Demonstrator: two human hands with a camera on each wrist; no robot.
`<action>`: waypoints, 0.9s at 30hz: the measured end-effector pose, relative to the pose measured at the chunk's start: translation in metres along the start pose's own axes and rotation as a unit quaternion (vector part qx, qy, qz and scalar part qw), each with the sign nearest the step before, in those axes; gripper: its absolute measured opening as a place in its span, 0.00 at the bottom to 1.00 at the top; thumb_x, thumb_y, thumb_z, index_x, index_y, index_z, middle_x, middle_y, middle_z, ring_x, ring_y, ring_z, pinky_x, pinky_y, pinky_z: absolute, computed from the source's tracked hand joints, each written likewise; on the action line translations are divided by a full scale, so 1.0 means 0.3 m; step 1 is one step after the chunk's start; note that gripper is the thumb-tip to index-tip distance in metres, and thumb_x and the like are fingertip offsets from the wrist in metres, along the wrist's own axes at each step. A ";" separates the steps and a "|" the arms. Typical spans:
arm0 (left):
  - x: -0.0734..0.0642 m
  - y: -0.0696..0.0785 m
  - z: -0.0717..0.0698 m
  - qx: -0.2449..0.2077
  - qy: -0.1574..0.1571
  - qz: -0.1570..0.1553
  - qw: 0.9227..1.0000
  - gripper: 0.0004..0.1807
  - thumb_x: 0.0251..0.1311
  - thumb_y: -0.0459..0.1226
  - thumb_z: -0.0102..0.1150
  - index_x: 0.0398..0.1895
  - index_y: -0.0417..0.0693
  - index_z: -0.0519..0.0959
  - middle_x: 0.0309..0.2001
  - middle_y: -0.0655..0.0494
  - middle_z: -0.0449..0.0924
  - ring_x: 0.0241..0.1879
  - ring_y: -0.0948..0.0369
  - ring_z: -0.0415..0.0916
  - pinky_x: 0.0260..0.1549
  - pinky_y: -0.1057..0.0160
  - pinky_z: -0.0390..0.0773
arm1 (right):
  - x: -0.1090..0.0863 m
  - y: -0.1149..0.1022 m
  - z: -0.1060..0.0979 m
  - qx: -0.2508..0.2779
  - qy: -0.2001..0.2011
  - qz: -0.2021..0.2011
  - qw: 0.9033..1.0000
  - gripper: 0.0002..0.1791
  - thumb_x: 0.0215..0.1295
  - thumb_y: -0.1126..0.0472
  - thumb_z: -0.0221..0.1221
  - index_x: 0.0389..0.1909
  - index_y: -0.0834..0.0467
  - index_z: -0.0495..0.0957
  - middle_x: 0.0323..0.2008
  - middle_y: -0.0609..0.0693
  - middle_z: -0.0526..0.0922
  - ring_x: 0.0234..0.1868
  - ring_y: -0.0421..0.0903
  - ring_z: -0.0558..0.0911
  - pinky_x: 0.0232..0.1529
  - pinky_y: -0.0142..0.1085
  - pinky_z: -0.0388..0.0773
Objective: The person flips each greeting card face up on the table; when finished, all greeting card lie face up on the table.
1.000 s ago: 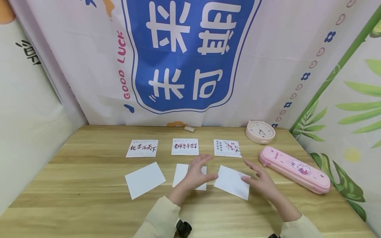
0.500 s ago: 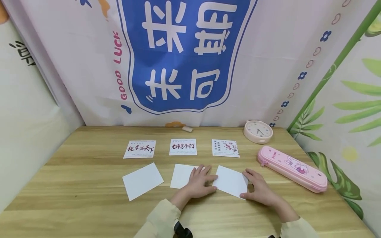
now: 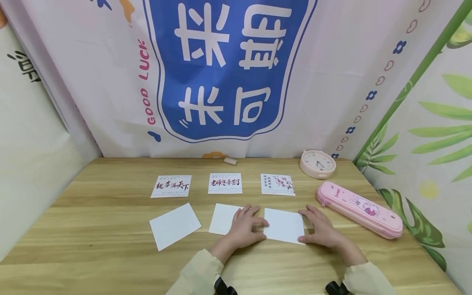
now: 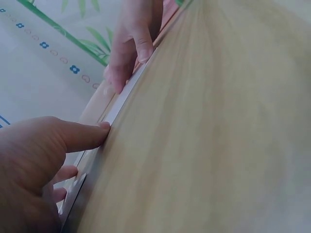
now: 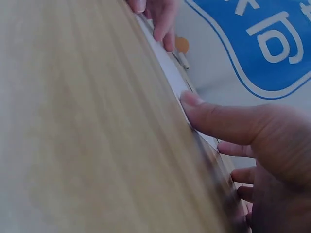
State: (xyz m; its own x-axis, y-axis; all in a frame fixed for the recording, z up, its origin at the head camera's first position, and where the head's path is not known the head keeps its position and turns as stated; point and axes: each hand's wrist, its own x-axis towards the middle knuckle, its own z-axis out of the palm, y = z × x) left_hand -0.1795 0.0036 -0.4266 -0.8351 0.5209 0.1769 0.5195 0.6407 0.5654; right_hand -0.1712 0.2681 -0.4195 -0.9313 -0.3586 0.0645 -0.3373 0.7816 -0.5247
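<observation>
A blank white card [image 3: 284, 225] lies on the table between the two hands. At its left edge, the left hand [image 3: 243, 228] touches it with thumb and forefinger, while other fingers of that hand rest over part of the middle white card [image 3: 222, 219]. The right hand [image 3: 320, 228] touches the opposite edge, its thumb near the lower corner. In the left wrist view, the thumb [image 4: 87, 136] meets the edge of the thin card [image 4: 127, 92]. From the right wrist, the right thumb [image 5: 214, 116] is seen pressing the card's edge [image 5: 167, 73].
A third white card [image 3: 175, 226] lies tilted at left. Behind are three printed cards: one with red characters [image 3: 171, 186], another similar card [image 3: 225, 183] and one with blossoms [image 3: 277, 184]. A pink pencil case [image 3: 359, 210], a round clock [image 3: 318, 164] and a small cylinder [image 3: 230, 161] stand around.
Both hands have come down to the right-hand white card's edges. The card has turned from tilted to nearly straight. The view has shifted slightly.
</observation>
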 end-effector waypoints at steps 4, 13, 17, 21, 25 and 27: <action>0.000 0.001 0.007 0.024 -0.012 0.001 1.000 0.23 0.46 0.46 0.58 0.48 0.55 0.75 0.60 0.45 0.57 0.60 0.47 0.46 0.55 0.45 0.42 | -0.004 0.010 0.007 0.023 -0.003 0.010 1.000 0.42 0.40 0.47 0.65 0.54 0.64 0.62 0.59 0.70 0.51 0.58 0.67 0.49 0.52 0.61 0.42; 0.002 0.004 0.008 0.024 -0.018 -0.002 1.000 0.21 0.47 0.47 0.57 0.47 0.57 0.76 0.61 0.45 0.55 0.61 0.47 0.44 0.55 0.44 0.40 | 0.024 0.018 0.001 0.018 -0.016 0.014 1.000 0.35 0.40 0.50 0.66 0.46 0.63 0.63 0.58 0.72 0.50 0.58 0.68 0.48 0.52 0.61 0.41; 0.002 0.001 0.011 0.035 -0.017 -0.001 0.999 0.24 0.46 0.49 0.57 0.50 0.55 0.74 0.61 0.46 0.56 0.61 0.47 0.45 0.55 0.45 0.41 | 0.028 0.018 -0.006 0.035 -0.027 0.017 0.999 0.30 0.42 0.53 0.65 0.42 0.62 0.62 0.58 0.72 0.47 0.58 0.69 0.45 0.52 0.62 0.38; 0.004 0.001 0.013 0.052 -0.019 -0.005 0.998 0.29 0.46 0.50 0.58 0.54 0.51 0.70 0.61 0.47 0.56 0.61 0.48 0.45 0.55 0.45 0.42 | 0.026 0.018 -0.008 0.041 -0.034 0.016 0.998 0.29 0.44 0.53 0.64 0.42 0.62 0.62 0.58 0.73 0.46 0.58 0.69 0.43 0.52 0.61 0.36; 0.003 0.003 0.012 0.057 -0.023 -0.009 0.998 0.30 0.46 0.51 0.57 0.54 0.51 0.70 0.61 0.47 0.55 0.61 0.48 0.45 0.55 0.46 0.42 | 0.025 0.014 -0.010 0.040 -0.040 0.014 0.998 0.29 0.45 0.53 0.64 0.43 0.61 0.62 0.59 0.73 0.45 0.59 0.68 0.42 0.52 0.61 0.35; 0.002 0.001 0.011 0.057 -0.022 -0.010 0.998 0.30 0.46 0.51 0.57 0.54 0.51 0.70 0.61 0.47 0.56 0.61 0.48 0.45 0.55 0.46 0.42 | 0.025 0.012 -0.011 0.037 -0.042 0.014 0.998 0.29 0.45 0.52 0.63 0.43 0.61 0.62 0.59 0.73 0.45 0.59 0.68 0.42 0.53 0.60 0.35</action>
State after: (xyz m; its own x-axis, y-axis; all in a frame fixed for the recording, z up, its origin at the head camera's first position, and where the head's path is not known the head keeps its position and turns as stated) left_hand -0.1792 0.0061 -0.4290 -0.8383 0.5296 0.1295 0.5216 0.7100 0.4731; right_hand -0.1800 0.2699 -0.4181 -0.9244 -0.3809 -0.0199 -0.2977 0.7533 -0.5865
